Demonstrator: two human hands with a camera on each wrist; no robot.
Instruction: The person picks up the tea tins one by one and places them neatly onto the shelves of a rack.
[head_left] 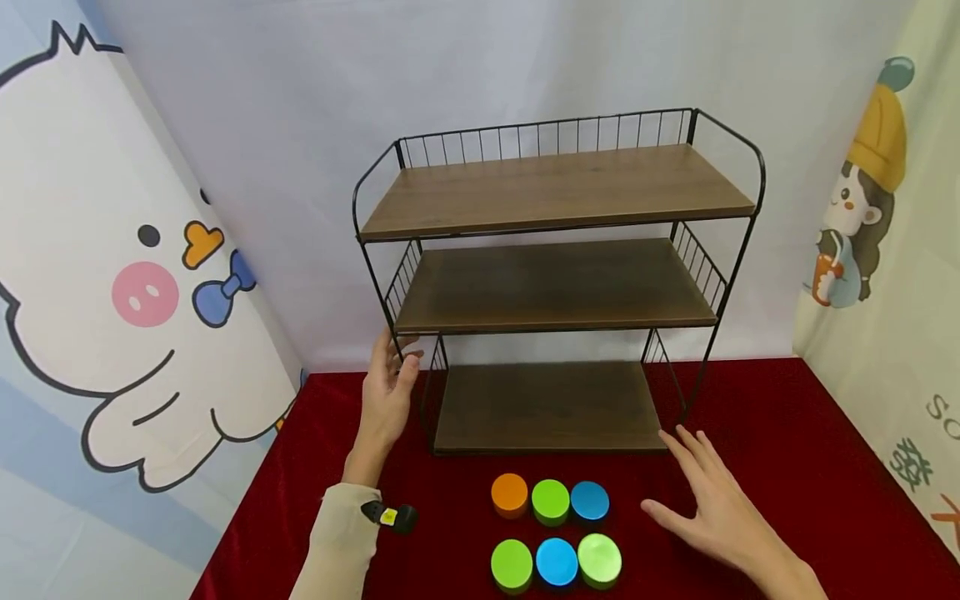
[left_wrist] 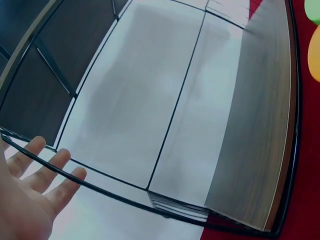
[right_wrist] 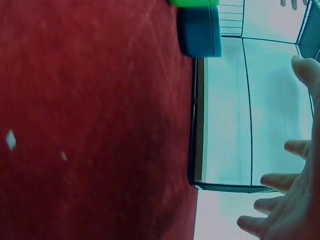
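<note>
A three-tier shelf rack (head_left: 555, 287) with dark wire sides and brown wooden boards stands on the red cloth. At its left front post is my left hand (head_left: 386, 400). In the left wrist view, the left hand's fingers (left_wrist: 60, 157) reach out loosely past the black wire, not curled round it; whether they touch it I cannot tell. My right hand (head_left: 708, 504) hovers with spread fingers near the lower right front corner, holding nothing. Between the hands, in two rows, are round pieces: orange (head_left: 509, 496), green (head_left: 551, 502) and blue (head_left: 590, 501) behind, more green and blue in front.
Red cloth (head_left: 757, 433) covers the table. Behind the rack hangs a pale curtain (head_left: 300, 125). Printed cloth with a white cartoon bird (head_left: 97, 250) is on the left, and a cartoon figure (head_left: 858, 208) is on the right cloth. The left wrist wears a dark strap device (head_left: 390, 516).
</note>
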